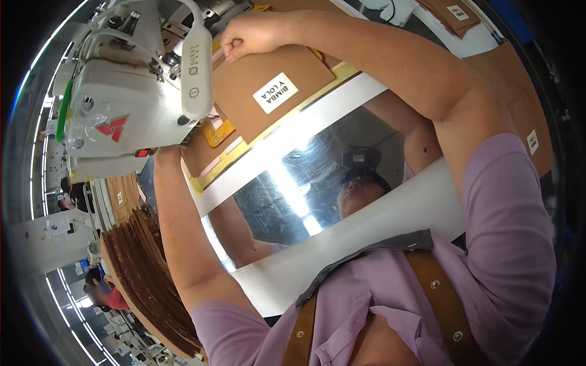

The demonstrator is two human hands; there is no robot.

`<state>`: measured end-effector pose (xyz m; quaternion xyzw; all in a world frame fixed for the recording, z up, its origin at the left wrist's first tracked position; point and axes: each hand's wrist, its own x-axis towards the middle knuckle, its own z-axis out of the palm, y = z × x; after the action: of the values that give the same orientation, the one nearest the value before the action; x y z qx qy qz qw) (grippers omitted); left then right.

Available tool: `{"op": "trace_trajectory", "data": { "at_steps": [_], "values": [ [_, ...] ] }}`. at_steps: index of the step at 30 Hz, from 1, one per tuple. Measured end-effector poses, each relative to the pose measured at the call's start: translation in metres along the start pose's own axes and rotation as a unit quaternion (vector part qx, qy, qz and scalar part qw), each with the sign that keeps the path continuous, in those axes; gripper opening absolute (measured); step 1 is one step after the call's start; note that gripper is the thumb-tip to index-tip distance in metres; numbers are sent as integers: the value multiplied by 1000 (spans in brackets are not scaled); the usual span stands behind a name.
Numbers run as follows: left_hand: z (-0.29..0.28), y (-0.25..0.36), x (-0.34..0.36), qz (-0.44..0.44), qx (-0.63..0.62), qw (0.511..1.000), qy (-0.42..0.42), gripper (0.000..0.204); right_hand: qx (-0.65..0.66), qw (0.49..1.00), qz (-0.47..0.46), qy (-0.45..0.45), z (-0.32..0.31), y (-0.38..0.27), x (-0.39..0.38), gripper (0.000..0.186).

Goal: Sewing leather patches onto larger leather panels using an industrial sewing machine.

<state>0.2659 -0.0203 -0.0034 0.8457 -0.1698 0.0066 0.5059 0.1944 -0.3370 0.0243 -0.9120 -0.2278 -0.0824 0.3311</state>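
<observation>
A flat brown panel (241, 91) with a white printed label (275, 93) lies under the sewing machine (122, 104), over a yellow-edged template (293, 113). At the panel's far left edge is my right hand (253, 35), its fingers curled and pressed together. Whatever those fingertips pinch, if anything, is too small to make out. My left forearm (174, 207) reaches up to the near side of the machine head. Behind that head my left hand is hidden, fingers included. An orange-yellow clamp piece (217, 132) sits beside the panel, near the needle area.
A shiny metal plate (287, 189) and white sheeting (366, 235) lie between me and the template. Stacked brown pieces (143, 268) stand at my left. More labelled brown panels (510, 91) lie at the right. Other people are in the left background.
</observation>
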Motion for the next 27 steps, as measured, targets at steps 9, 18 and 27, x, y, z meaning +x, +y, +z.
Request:
{"op": "trace_trajectory", "data": {
  "at_steps": [9, 18, 27],
  "values": [
    [38, 1, 58, 103, 61, 982, -143, 27, 1, 999, 14, 29, 22, 37, 25, 15],
    [36, -5, 67, 140, 90, 974, -152, 27, -159, 981, 101, 41, -16, 65, -2, 20],
    [36, -13, 76, 154, 129, 971, -127, 26, -103, 972, 180, 111, -20, 77, -13, 21]
  ]
}}
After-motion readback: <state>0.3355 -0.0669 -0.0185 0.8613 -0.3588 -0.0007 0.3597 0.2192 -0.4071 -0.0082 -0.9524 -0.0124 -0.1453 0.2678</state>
